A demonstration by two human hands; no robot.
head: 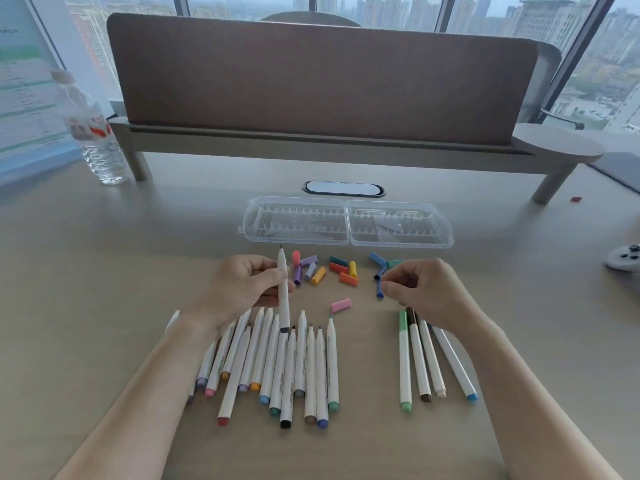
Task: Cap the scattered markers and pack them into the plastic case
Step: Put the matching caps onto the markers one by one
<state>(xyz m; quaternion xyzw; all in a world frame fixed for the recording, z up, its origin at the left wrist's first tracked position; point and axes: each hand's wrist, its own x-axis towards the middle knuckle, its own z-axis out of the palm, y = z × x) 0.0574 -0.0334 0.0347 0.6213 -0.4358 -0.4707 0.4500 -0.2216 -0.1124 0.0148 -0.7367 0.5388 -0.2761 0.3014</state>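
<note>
Our left hand (242, 289) grasps an uncapped marker (284, 292), tip pointing far, while our right hand (426, 292), nearer the caps (379, 271), pinches a dark blue cap (380, 291).

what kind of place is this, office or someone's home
Most likely an office in a high-rise. The desk has a fabric divider panel along its back edge and a cable port set in the top, and the windows behind look out over city towers from well above street level.
</note>
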